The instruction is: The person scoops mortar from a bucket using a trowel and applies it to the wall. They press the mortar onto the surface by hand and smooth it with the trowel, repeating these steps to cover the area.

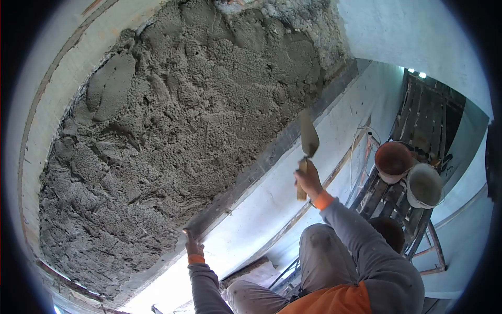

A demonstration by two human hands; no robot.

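A: "There's the trowel (309, 139), its handle gripped in the right hand (310, 180), blade up by the grey strip (266, 163) bordering the mortar (188, 131)! Touching? Can't tell."

B: "Lower along that strip, the left hand (194, 247) has its thumb at the edge. Clasping or just resting, I can't say."

A: "Looks like spreading and smoothing: a flatter patch upper left, ridges over much of the rest."

B: "Then the next stroke calls for a flat blade, even pressure, and no knocking that strip!"
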